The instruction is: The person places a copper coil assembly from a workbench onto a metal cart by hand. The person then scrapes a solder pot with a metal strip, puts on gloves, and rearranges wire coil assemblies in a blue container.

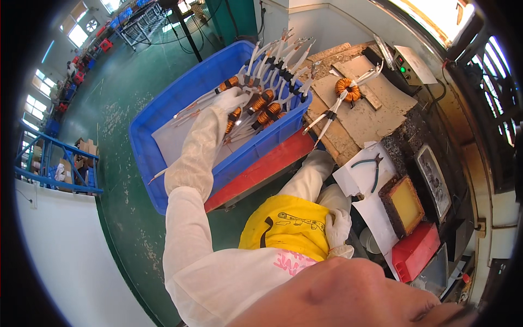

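Note:
My left hand (pixel 231 100), in a white glove, reaches into the blue plastic bin (pixel 159 188). Its fingers curl down among several copper-wound ring coils, closed on a coil (pixel 234 115) partly hidden beneath it. More coils (pixel 268 113) lie to its right, their white-sleeved leads standing up over the bin's far right side. My right hand (pixel 338 228), also gloved, rests on the yellow apron (pixel 283 223) at my lap with nothing seen in it. On the workbench, a single ring coil (pixel 346 90) sits with its leads spread both ways.
Pliers with dark handles (pixel 376 170) lie on white paper at the bench. Nearby are a square frame with yellowish filling (pixel 406 205), a red box (pixel 417 252) and a control box with a green light (pixel 409 66). A red surface (pixel 261 169) lies beneath the bin.

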`<state>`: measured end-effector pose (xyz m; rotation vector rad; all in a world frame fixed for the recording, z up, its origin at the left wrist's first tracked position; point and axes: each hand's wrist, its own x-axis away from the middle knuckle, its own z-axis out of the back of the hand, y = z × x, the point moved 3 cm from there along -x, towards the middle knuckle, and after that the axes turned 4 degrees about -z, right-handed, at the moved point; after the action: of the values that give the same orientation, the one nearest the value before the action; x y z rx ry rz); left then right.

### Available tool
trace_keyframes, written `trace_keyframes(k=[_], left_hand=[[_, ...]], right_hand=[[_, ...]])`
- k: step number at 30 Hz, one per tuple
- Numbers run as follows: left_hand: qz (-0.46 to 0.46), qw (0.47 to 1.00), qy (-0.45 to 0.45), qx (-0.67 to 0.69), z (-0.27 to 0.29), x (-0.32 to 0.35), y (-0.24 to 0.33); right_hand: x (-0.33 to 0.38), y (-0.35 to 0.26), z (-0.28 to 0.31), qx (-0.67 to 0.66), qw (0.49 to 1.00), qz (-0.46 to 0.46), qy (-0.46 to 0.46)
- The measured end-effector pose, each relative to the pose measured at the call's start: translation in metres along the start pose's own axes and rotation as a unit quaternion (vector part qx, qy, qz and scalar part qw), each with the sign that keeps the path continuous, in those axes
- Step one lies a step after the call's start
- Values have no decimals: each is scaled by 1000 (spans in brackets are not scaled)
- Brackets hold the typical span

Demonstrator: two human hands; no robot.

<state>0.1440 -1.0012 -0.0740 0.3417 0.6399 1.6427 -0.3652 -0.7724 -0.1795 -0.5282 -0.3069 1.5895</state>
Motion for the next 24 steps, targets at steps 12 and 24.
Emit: trace_keyframes(k=[12, 24], left_hand=[[31, 778, 259, 571, 7, -22, -5], [-56, 994, 1, 94, -23, -37, 40]], right_hand=[[-4, 0, -2, 10, 1000, -10, -13], [-7, -1, -1, 5, 1000, 2, 9]])
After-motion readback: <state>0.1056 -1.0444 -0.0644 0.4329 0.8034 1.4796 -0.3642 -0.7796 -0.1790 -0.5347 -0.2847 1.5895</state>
